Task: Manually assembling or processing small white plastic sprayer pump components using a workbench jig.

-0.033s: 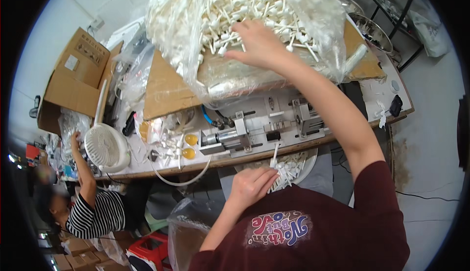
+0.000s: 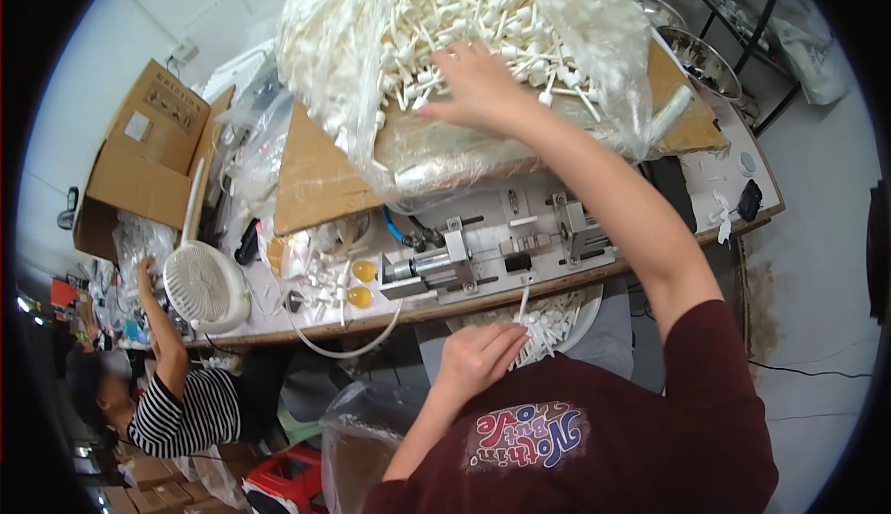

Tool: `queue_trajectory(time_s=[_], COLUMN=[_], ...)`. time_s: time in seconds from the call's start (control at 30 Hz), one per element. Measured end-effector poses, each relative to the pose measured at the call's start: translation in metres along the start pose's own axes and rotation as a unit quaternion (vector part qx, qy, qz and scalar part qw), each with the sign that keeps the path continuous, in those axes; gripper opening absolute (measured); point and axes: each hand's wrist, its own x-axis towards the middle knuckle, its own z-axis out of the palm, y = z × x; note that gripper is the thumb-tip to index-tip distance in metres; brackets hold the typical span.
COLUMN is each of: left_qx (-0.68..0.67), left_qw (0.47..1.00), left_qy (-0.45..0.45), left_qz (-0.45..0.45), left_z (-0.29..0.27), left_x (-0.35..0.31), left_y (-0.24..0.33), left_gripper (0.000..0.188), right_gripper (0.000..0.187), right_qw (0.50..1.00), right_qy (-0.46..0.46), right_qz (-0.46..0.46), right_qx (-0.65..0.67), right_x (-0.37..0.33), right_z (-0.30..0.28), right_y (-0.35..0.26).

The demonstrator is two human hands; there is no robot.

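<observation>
A large heap of white plastic caps with thin stems (image 2: pixel 464 8) lies in an open clear plastic bag at the far side of the bench. My right hand (image 2: pixel 478 85) reaches over the heap's near edge, fingers spread and curved down, with nothing visible in its grasp. Close to my body, my left hand (image 2: pixel 480 354) has its fingers pressed together on a white stemmed cap (image 2: pixel 522 305), whose stem points up past the fingertips. Beside that hand, more such pieces (image 2: pixel 557 317) fill a round white container (image 2: pixel 590 305), partly hidden by my shirt.
Between my hands, a metal clamping fixture (image 2: pixel 436 268) is mounted along the bench edge. A white fan (image 2: pixel 200 282), two yellow round pieces (image 2: pixel 363 271) and a cardboard box (image 2: pixel 148 143) are to the left. A co-worker in a striped shirt (image 2: pixel 190 407) sits at far left.
My right hand has shifted slightly left over the heap. My left hand stays in nearly the same place.
</observation>
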Motion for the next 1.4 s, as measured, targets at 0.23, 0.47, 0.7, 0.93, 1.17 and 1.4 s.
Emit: queue_trajectory(time_s=[0.23,0.47,0.7,0.93,1.17,1.4], left_qx=[-0.007,0.002,-0.02,0.028,0.256,0.119], left_qw=[1.0,1.0,0.999,0.985,0.952,0.983], left_qy=[-0.015,-0.017,-0.018,0.166,0.168,0.098], left_qz=[-0.017,-0.01,0.024,0.036,-0.014,-0.097], left_z=[-0.001,0.004,0.006,-0.047,-0.041,-0.058], left_x=[-0.014,-0.013,0.006,0.094,0.176,0.163], left_y=[0.002,0.0,0.005,-0.02,-0.109,-0.081], left_gripper=[0.012,0.011,0.02,0.042,0.035,0.029], right_gripper=[0.078,0.056,0.046,0.021,0.025,0.028], right_qw=[0.996,0.988,0.979,0.981,0.961,0.973], right_qy=[-0.04,-0.115,-0.16,-0.038,0.096,0.076], right_qz=[0.08,-0.074,-0.079,-0.088,-0.075,-0.109], right_qx=[0.01,0.068,0.095,0.167,0.247,0.186], right_x=[0.014,-0.017,-0.043,-0.078,-0.137,-0.265], right_z=[0.043,0.02,-0.025,-0.023,-0.044,-0.003], right_y=[-0.007,0.038,0.075,0.071,0.031,-0.013])
